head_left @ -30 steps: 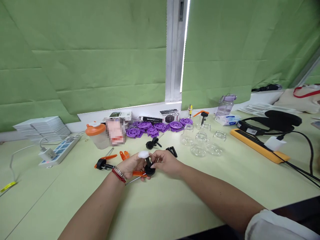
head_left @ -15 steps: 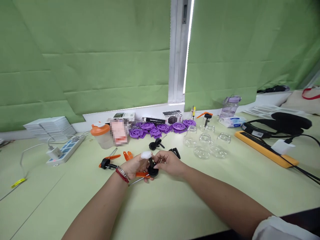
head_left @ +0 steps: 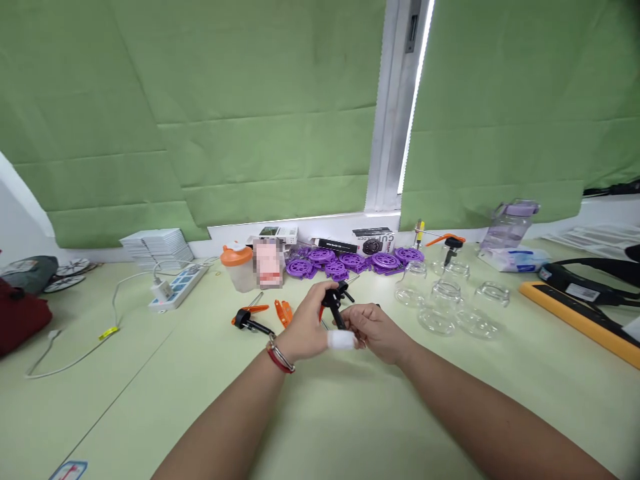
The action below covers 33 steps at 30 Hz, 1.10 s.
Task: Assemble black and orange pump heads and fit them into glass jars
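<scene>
The left hand (head_left: pixel 305 330) is closing around a black pump head (head_left: pixel 334 304), holding it just above the table (head_left: pixel 350 420); a white bandage (head_left: pixel 341 340) is wrapping one of its fingers and a red band with a metal bangle is sitting at the wrist. The right hand (head_left: pixel 377 328) is meeting it from the other side, its fingers curling onto the lower end of the same part, so both hands are gripping one piece between them. Whether an orange trigger is fitted on this piece cannot be told, since the hands are covering most of it.

Just left of the hands, another pump (head_left: pixel 250 320) with an orange lever is lying on the table, and a loose orange clip (head_left: pixel 283 311) is lying beside it. Behind them, purple wheels (head_left: pixel 345 261) are crowding along the window sill next to small boxes. To the right, four clear jars (head_left: pixel 450 303) are standing open with no tops, while a fifth at the back is carrying a pump with an orange lever (head_left: pixel 447 241).

Judging from that, the work looks to be early: one jar is fitted, one pump is in hand, and the other jars are waiting.

Further out, an orange-lidded cup (head_left: pixel 239 267), a power strip (head_left: pixel 176 288), a purple bottle (head_left: pixel 510 223) and a yellow bar (head_left: pixel 580 320) are sitting along the edges.
</scene>
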Motion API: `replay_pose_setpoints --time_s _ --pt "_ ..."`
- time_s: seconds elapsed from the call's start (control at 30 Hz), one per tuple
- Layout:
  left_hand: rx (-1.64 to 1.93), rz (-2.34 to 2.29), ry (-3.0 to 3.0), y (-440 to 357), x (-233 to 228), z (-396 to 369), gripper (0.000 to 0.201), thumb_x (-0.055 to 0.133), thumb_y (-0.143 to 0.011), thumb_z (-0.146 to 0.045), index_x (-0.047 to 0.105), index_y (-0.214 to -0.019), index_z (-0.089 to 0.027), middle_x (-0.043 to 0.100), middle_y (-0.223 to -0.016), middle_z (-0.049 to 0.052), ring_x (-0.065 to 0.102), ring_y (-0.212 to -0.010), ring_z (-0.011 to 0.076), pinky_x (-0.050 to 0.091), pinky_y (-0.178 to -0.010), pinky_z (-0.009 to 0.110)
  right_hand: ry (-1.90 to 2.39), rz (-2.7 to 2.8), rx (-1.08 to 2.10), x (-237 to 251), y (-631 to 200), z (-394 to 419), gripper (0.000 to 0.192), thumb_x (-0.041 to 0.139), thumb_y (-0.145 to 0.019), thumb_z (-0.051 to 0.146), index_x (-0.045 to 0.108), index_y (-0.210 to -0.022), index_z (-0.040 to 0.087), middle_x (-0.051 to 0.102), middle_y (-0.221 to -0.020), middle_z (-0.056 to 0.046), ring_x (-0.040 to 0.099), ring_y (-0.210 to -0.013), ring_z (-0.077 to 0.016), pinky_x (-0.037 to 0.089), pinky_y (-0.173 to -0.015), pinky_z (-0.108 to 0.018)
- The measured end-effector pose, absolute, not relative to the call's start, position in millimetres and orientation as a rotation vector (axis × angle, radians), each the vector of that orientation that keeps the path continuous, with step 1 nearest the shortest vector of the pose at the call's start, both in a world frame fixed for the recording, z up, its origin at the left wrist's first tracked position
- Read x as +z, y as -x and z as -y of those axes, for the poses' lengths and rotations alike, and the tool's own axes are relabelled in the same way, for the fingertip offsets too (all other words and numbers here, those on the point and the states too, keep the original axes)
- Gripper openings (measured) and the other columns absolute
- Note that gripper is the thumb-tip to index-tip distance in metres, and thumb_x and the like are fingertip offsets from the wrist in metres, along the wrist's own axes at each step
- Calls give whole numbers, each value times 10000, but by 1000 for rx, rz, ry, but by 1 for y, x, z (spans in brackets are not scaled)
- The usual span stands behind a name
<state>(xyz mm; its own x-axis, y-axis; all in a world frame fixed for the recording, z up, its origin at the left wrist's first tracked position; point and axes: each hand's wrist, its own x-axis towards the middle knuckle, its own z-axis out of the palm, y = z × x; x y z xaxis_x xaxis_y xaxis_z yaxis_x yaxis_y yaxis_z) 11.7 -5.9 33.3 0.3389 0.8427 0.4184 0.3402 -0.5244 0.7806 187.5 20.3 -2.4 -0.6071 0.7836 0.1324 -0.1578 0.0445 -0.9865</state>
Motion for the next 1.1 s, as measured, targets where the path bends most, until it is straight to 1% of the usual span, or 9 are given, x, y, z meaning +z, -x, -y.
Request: replay_pose_setpoints --time_s 0.1,0.2,0.37,0.53,0.6,0.73,0.87,0.97,1.1 --pt "1236 -1119 -2299 -19 19 2 1038 835 -463 -442 351 -1352 -213 273 -1427 170 277 -1322 363 266 -1076 495 688 1614 1685 -2 -186 -18 399 634 -756 526 639 -791 129 582 -622 -12 422 -466 -72 299 -450 -222" --pt "1239 -1117 -2412 -17 9 -4 1093 829 -480 -468 290 -1396 -216 231 -1462 184 219 -1357 383 234 -1082 537 774 1703 1508 -3 -186 -22 296 616 -784 438 626 -769 143 579 -652 -8 421 -503 -81 311 -474 -225" --pt "1306 -1307 -2354 -7 10 -8 768 666 -732 -438 341 -1391 -216 365 -1412 143 316 -1316 339 263 -1075 473 855 2096 769 -9 -189 -31 186 487 -864 290 632 -826 181 595 -704 -20 505 -641 -141 377 -598 -271" --pt "1064 -1546 -2219 -8 4 -11 448 521 -833 -353 494 -1274 -282 487 -1232 86 574 -948 243 442 -855 381 950 2341 310 -16 -192 -34 256 419 -900 255 652 -961 168 645 -814 -81 580 -743 -195 416 -661 -308" --pt "1062 -1547 -2217 -9 3 -12 384 497 -836 -319 538 -1216 -280 513 -1161 72 578 -893 219 450 -829 358 977 2377 266 -18 -191 -35 279 422 -907 274 650 -1034 175 655 -846 -86 599 -769 -204 433 -674 -311" --pt "1147 -1655 -2267 2 11 -18 294 444 -840 -275 576 -1100 -240 562 -1109 68 560 -950 228 436 -845 349 959 2316 325 -23 -190 -37 330 439 -919 359 624 -1137 194 676 -925 -85 621 -837 -203 458 -746 -321" --pt "1273 -2079 -2004 46 27 -29 206 442 -802 -246 589 -945 -228 629 -961 58 568 -925 241 430 -813 348 995 2279 379 -25 -190 -37 358 452 -911 397 612 -1162 197 684 -927 -76 626 -801 -197 459 -739 -328" --pt "994 -2427 -1657 85 32 -37 193 472 -735 -216 592 -884 -238 661 -896 66 590 -898 283 426 -704 354 1013 2294 384 -27 -190 -37 329 454 -908 367 625 -1134 199 682 -956 -76 626 -800 -196 457 -725 -322" --pt "633 -2530 -1437 114 25 -45 144 528 -687 -230 577 -822 -227 682 -938 114 614 -901 313 413 -652 354 975 2327 385 -26 -189 -36 324 452 -909 334 628 -1133 181 681 -928 -82 621 -793 -196 455 -728 -319"
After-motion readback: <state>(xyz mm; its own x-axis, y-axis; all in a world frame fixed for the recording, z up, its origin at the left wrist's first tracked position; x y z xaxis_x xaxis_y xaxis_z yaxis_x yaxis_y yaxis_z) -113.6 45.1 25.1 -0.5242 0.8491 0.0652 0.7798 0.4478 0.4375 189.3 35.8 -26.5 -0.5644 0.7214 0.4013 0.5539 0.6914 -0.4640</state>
